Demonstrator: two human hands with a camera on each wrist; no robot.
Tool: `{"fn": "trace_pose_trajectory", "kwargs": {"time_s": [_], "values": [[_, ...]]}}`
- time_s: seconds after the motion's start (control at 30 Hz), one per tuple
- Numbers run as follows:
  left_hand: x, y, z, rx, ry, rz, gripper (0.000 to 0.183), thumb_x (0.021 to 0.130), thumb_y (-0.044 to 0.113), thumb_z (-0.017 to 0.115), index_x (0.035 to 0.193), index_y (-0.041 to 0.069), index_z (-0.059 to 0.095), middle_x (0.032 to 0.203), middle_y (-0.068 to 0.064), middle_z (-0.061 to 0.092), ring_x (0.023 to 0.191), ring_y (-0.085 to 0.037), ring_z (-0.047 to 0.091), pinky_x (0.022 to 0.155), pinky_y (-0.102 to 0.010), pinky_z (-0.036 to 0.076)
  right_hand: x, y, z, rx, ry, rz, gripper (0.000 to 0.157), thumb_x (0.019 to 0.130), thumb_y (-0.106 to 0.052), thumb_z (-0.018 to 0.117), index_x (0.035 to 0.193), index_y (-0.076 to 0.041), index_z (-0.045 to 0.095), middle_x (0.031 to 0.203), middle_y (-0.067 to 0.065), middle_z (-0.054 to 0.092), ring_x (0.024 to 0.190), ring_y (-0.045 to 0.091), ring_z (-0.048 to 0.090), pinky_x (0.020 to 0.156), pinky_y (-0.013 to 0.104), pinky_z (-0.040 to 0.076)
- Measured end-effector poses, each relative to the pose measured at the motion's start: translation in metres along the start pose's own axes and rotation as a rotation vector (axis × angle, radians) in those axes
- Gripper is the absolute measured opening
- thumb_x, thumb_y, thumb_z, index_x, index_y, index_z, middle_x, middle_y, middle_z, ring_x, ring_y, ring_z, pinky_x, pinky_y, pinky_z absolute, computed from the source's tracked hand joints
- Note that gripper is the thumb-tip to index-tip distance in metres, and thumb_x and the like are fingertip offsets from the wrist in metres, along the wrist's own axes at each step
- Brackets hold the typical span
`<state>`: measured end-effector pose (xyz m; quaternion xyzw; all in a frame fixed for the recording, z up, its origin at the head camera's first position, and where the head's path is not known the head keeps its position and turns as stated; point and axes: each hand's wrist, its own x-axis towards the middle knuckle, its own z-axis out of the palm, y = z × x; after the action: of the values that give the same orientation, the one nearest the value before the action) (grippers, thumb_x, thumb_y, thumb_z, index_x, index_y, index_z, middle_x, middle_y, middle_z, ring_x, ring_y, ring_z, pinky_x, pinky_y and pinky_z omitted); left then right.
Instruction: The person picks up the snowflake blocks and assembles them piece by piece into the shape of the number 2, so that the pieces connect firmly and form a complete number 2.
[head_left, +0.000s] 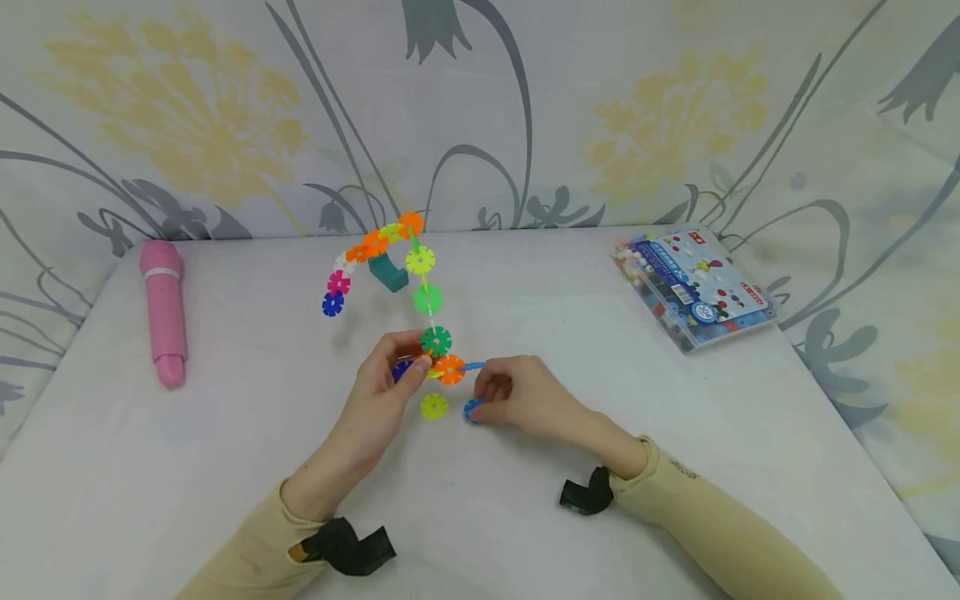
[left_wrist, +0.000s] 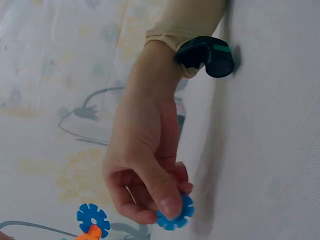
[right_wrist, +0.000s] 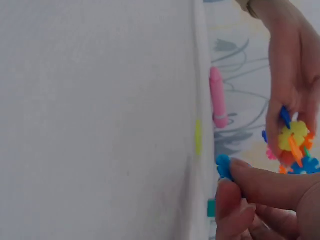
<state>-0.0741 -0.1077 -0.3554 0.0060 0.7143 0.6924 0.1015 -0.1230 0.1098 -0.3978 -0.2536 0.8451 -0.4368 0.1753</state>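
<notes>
My left hand grips the base of a curved chain of interlocking notched plastic discs in green, yellow, orange, white, pink and blue. The chain rises from the fingers and bends over to the left, ending in a dark blue disc. At the base, an orange disc has a blue disc slotted into it on the right. Between thumb and fingertips, my right hand pinches a loose blue disc, just below and right of that base. A single yellow disc is near both hands.
Behind the chain stands a teal block. A pink microphone-shaped toy lies at the left of the white-covered table. At the back right is a clear compartment case of small coloured pieces. Patterned cloth hangs behind.
</notes>
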Motion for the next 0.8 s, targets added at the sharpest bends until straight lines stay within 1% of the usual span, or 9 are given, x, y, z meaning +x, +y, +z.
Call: {"fn": "trace_pose_trajectory", "kwargs": {"time_s": [0.07, 0.17, 0.27, 0.33, 0.53, 0.7, 0.8], "values": [[0.001, 0.0, 0.001, 0.006, -0.002, -0.003, 0.034, 0.106, 0.005, 0.042, 0.14, -0.001, 0.04, 0.138, -0.014, 0.044, 0.122, -0.025, 0.048, 0.1, -0.018, 0.046, -0.006, 0.003, -0.009, 0.083, 0.055, 0.011, 0.014, 0.083, -0.014, 0.082, 0.09, -0.01, 0.07, 0.079, 0.0, 0.069, 0.067, 0.019, 0.064, 0.061, 0.028, 0.055], [0.001, -0.001, 0.002, 0.013, -0.008, -0.002, 0.034, 0.106, 0.005, 0.042, 0.14, -0.001, 0.04, 0.138, -0.015, 0.045, 0.122, -0.025, 0.048, 0.101, -0.019, 0.046, -0.014, 0.005, -0.022, 0.195, 0.138, 0.012, 0.013, 0.086, -0.013, 0.079, 0.096, -0.008, 0.072, 0.082, 0.006, 0.072, 0.068, 0.03, 0.068, 0.061, 0.035, 0.058], [0.001, -0.002, 0.003, 0.019, -0.01, -0.004, 0.034, 0.106, 0.006, 0.043, 0.139, -0.001, 0.041, 0.138, -0.014, 0.045, 0.122, -0.025, 0.047, 0.101, -0.019, 0.046, -0.02, 0.002, -0.031, 0.258, 0.201, 0.005, 0.015, 0.088, -0.013, 0.077, 0.101, -0.007, 0.073, 0.082, 0.01, 0.074, 0.071, 0.038, 0.069, 0.063, 0.041, 0.059], [0.001, -0.003, 0.003, 0.021, -0.012, -0.006, 0.034, 0.106, 0.006, 0.043, 0.14, -0.001, 0.04, 0.138, -0.014, 0.045, 0.122, -0.025, 0.047, 0.101, -0.019, 0.046, -0.022, 0.0, -0.034, 0.266, 0.22, 0.003, 0.015, 0.088, -0.013, 0.077, 0.102, -0.007, 0.074, 0.082, 0.01, 0.074, 0.071, 0.038, 0.069, 0.063, 0.042, 0.059], [0.0, -0.004, 0.003, 0.017, -0.021, -0.007, 0.034, 0.106, 0.006, 0.043, 0.14, -0.001, 0.041, 0.137, -0.015, 0.045, 0.121, -0.025, 0.047, 0.1, -0.019, 0.046, -0.023, -0.002, -0.034, 0.281, 0.209, -0.024, 0.015, 0.09, -0.011, 0.074, 0.103, -0.003, 0.073, 0.083, 0.012, 0.074, 0.071, 0.037, 0.069, 0.066, 0.042, 0.059], [0.0, -0.004, 0.004, 0.017, -0.035, 0.004, 0.033, 0.106, 0.006, 0.043, 0.139, -0.002, 0.041, 0.135, -0.016, 0.045, 0.12, -0.026, 0.048, 0.1, -0.019, 0.046, -0.024, -0.002, -0.033, 0.282, 0.229, -0.058, 0.014, 0.09, -0.009, 0.073, 0.103, -0.003, 0.074, 0.084, 0.013, 0.074, 0.072, 0.041, 0.067, 0.067, 0.036, 0.059], [0.0, -0.003, 0.004, 0.015, -0.039, 0.003, 0.033, 0.106, 0.006, 0.043, 0.139, -0.002, 0.041, 0.135, -0.016, 0.045, 0.12, -0.026, 0.049, 0.099, -0.018, 0.047, -0.023, -0.001, -0.033, 0.278, 0.244, -0.069, 0.014, 0.09, -0.007, 0.073, 0.103, -0.002, 0.073, 0.086, 0.014, 0.073, 0.073, 0.04, 0.066, 0.067, 0.031, 0.059]]}}
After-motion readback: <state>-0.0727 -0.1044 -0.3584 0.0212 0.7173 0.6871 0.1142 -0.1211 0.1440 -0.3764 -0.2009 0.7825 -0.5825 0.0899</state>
